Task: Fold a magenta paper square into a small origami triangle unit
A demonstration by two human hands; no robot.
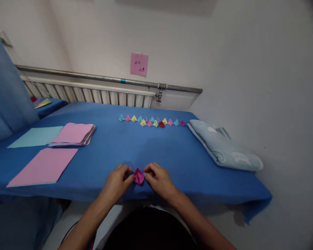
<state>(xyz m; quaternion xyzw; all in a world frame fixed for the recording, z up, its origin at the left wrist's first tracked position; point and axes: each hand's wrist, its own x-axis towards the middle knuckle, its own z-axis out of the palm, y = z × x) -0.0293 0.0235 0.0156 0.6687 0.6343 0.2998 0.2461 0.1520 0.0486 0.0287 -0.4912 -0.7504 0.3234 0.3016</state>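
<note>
A small folded magenta paper piece (pixel 139 176) lies at the near edge of the blue-covered table (pixel 172 156). My left hand (pixel 118 182) pinches its left side and my right hand (pixel 158 179) pinches its right side. Farther back, a row of several small folded paper shapes (pixel 151 121) in pink, yellow, teal, green and red lines the table near the radiator.
On the left lie a pink sheet (pixel 43 166), a stack of pink sheets (pixel 73 134) and a light blue sheet (pixel 35 136). A folded pale blue cloth (pixel 224 147) rests at the right. A radiator (pixel 94 93) and pipe run along the wall, under a pink note (pixel 139 64).
</note>
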